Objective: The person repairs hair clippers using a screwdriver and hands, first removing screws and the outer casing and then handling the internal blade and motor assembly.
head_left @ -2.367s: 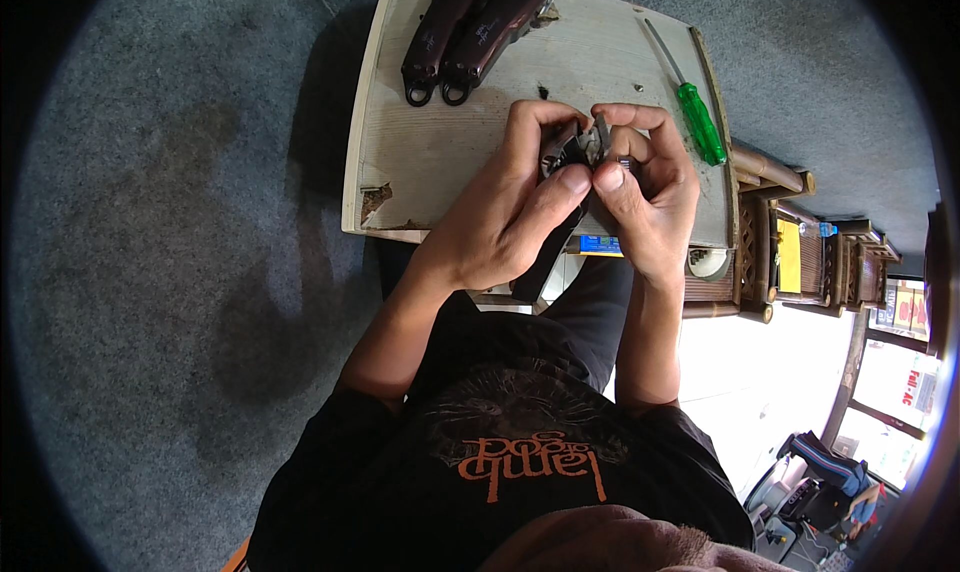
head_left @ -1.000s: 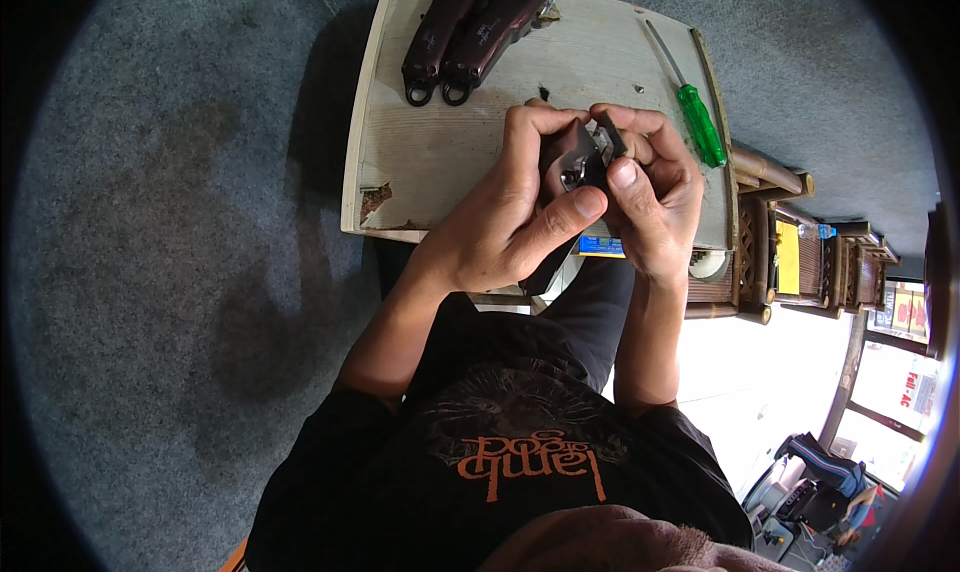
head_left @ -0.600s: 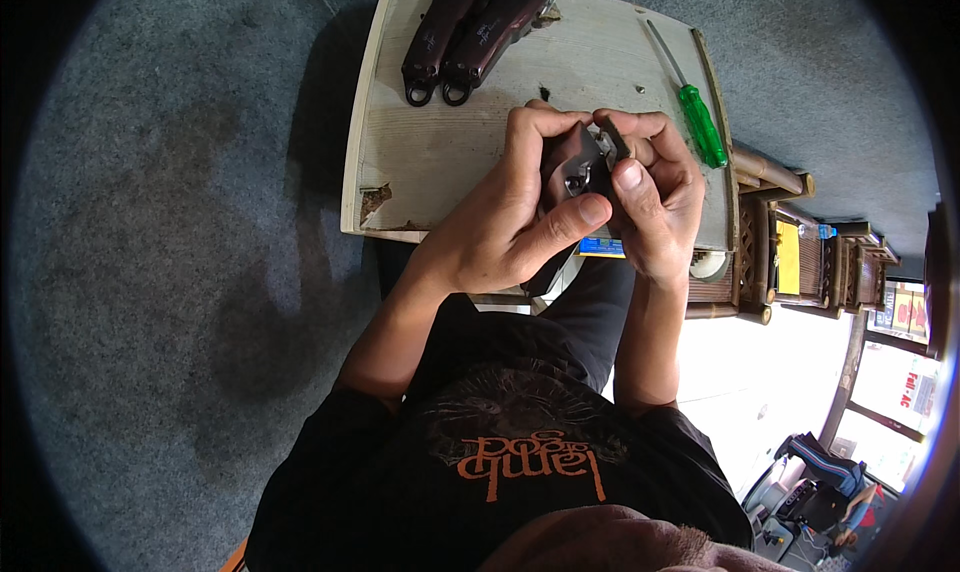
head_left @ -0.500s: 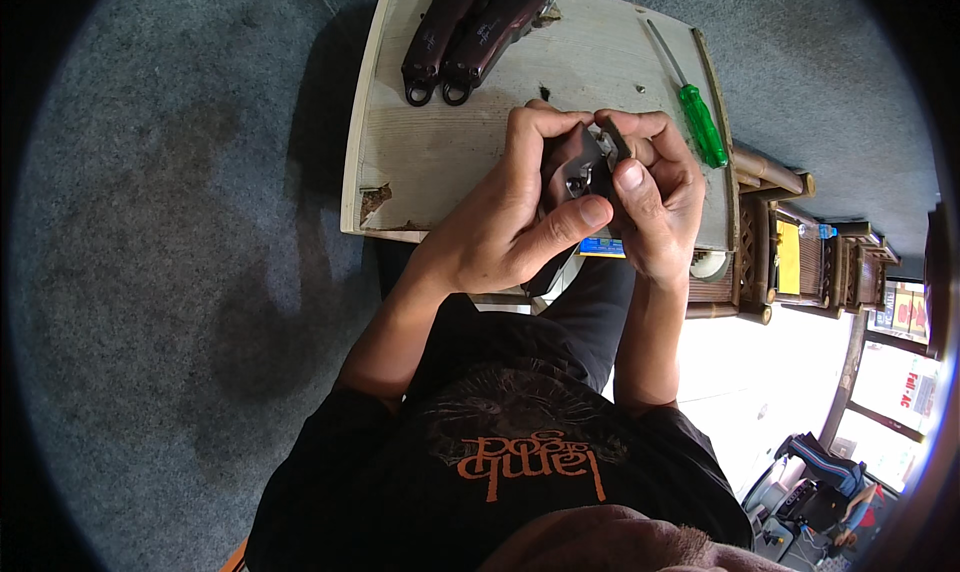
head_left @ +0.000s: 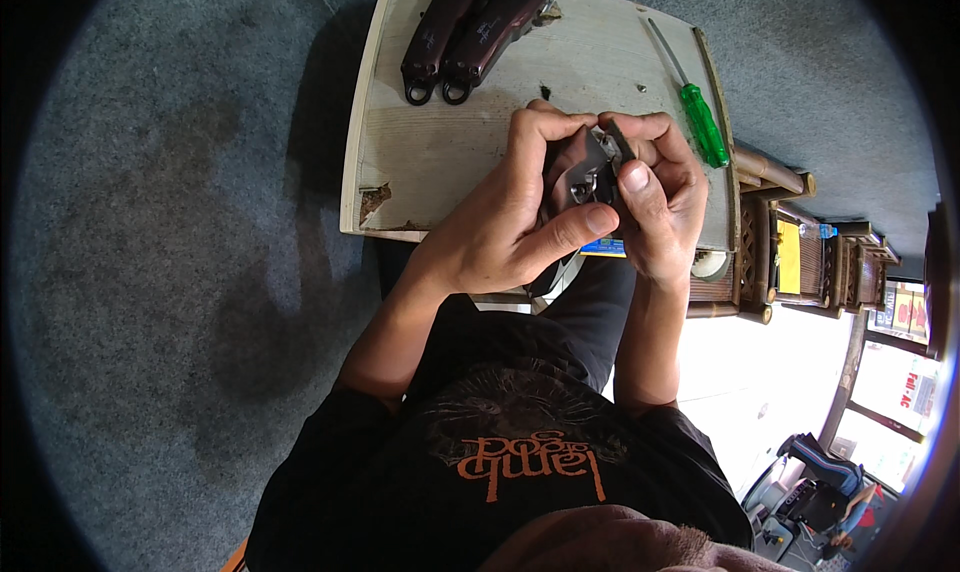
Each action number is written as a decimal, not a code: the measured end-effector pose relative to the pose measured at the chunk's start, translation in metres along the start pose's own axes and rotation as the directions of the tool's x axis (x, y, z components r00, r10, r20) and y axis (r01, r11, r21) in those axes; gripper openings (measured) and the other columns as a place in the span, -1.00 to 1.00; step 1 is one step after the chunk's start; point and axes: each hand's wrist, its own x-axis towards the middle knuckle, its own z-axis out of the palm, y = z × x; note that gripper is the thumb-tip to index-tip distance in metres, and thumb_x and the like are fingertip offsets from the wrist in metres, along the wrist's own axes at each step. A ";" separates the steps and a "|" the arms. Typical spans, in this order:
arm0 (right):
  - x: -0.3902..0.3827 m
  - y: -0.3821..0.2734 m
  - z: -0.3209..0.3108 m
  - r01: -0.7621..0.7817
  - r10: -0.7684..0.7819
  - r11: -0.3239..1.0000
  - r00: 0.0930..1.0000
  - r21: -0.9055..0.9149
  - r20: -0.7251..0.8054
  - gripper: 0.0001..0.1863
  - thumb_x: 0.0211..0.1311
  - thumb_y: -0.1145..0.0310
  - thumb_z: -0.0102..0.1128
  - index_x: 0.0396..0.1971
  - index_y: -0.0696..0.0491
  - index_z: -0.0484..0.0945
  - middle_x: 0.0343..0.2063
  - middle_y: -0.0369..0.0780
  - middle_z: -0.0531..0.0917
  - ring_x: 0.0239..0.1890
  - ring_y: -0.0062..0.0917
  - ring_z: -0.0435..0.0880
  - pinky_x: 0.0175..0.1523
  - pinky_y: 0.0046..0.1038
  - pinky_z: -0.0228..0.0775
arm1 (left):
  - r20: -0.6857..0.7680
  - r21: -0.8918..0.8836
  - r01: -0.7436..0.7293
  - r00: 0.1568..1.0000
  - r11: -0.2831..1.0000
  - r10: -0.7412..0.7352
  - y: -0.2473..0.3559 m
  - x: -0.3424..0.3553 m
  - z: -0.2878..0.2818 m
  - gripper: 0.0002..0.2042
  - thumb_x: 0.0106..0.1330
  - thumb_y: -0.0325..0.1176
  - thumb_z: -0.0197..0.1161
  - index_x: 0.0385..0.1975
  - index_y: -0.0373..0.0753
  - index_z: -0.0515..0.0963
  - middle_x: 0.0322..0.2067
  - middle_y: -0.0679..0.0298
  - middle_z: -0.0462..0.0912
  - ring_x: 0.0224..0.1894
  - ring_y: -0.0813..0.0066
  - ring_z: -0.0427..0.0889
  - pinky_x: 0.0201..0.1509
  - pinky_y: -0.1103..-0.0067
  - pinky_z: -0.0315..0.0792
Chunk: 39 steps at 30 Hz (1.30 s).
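Note:
Over the near part of a small pale wooden table (head_left: 430,152), my left hand (head_left: 515,207) wraps round a dark reddish hair clipper (head_left: 571,164), with the thumb along its near side. The clipper's blade end points right, and metal parts show there. My right hand (head_left: 665,192) pinches a dark, flat blade (head_left: 621,140) at that end between thumb and fingers. Whether the blade is loose or joined to the clipper I cannot tell. The fingertips of both hands almost meet at the far side. Much of the clipper's body is hidden by the left hand.
Two more dark red clippers (head_left: 495,37) lie side by side at the table's far left. A screwdriver with a green handle (head_left: 703,125) rests by the right edge. Near it is a small metal piece (head_left: 642,89). Bamboo furniture (head_left: 755,242) stands to the right.
The clipper has turned slightly in my hands, so more of its metal blade end shows. My left thumb has shifted a little to the right. Both hands keep their grip.

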 end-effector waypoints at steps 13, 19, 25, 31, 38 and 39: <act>-0.001 0.004 -0.006 0.028 -0.027 0.999 0.999 -0.021 0.046 -0.59 0.31 0.37 0.40 0.04 0.25 0.50 -0.47 -0.40 0.52 -0.43 -0.81 0.39 -0.31 -0.69 0.17 | -0.015 0.057 -0.092 0.996 0.994 0.093 -0.007 -0.001 0.000 -0.32 0.42 -0.13 0.36 0.29 -0.41 0.15 -0.09 0.16 0.31 -0.16 0.50 0.30 -0.05 0.49 0.27; -0.001 0.004 -0.007 0.022 -0.021 0.999 0.999 -0.023 0.046 -0.61 0.31 0.36 0.41 0.01 0.24 0.50 -0.47 -0.40 0.52 -0.44 -0.81 0.38 -0.32 -0.69 0.16 | -0.008 0.072 -0.119 0.993 0.990 0.120 -0.007 0.001 0.000 -0.31 0.41 -0.12 0.37 0.28 -0.42 0.16 -0.11 0.16 0.32 -0.17 0.50 0.30 -0.05 0.47 0.28; -0.001 0.005 -0.008 0.028 -0.027 1.000 0.998 -0.013 0.057 -0.62 0.32 0.37 0.40 0.01 0.23 0.50 -0.47 -0.41 0.51 -0.43 -0.81 0.37 -0.32 -0.69 0.16 | -0.014 0.059 -0.102 0.995 0.993 0.103 -0.009 -0.001 0.000 -0.30 0.41 -0.10 0.37 0.29 -0.43 0.16 -0.10 0.15 0.33 -0.15 0.49 0.31 -0.02 0.47 0.29; -0.001 0.006 -0.009 0.044 -0.042 0.999 0.997 -0.031 0.063 -0.64 0.34 0.37 0.38 0.01 0.23 0.53 -0.49 -0.42 0.50 -0.44 -0.82 0.36 -0.32 -0.69 0.14 | -0.016 0.045 -0.105 0.994 0.993 0.106 -0.008 0.000 0.001 -0.30 0.43 -0.11 0.35 0.30 -0.43 0.14 -0.09 0.14 0.31 -0.14 0.49 0.31 -0.03 0.47 0.30; -0.001 0.007 -0.009 0.071 -0.068 0.997 0.995 -0.040 0.073 -0.65 0.36 0.38 0.38 0.03 0.24 0.56 -0.50 -0.44 0.49 -0.46 -0.83 0.33 -0.33 -0.71 0.09 | -0.018 0.039 -0.077 0.997 0.996 0.077 -0.008 -0.002 0.000 -0.30 0.43 -0.11 0.35 0.30 -0.45 0.13 -0.11 0.15 0.30 -0.15 0.49 0.30 -0.04 0.49 0.29; -0.001 0.007 -0.010 0.077 -0.073 0.996 0.995 -0.047 0.073 -0.64 0.36 0.37 0.38 0.03 0.25 0.57 -0.50 -0.45 0.49 -0.46 -0.83 0.33 -0.33 -0.71 0.09 | -0.019 0.042 -0.086 0.996 0.995 0.087 -0.009 -0.001 0.001 -0.30 0.43 -0.11 0.35 0.30 -0.45 0.13 -0.11 0.16 0.30 -0.15 0.49 0.29 -0.04 0.49 0.29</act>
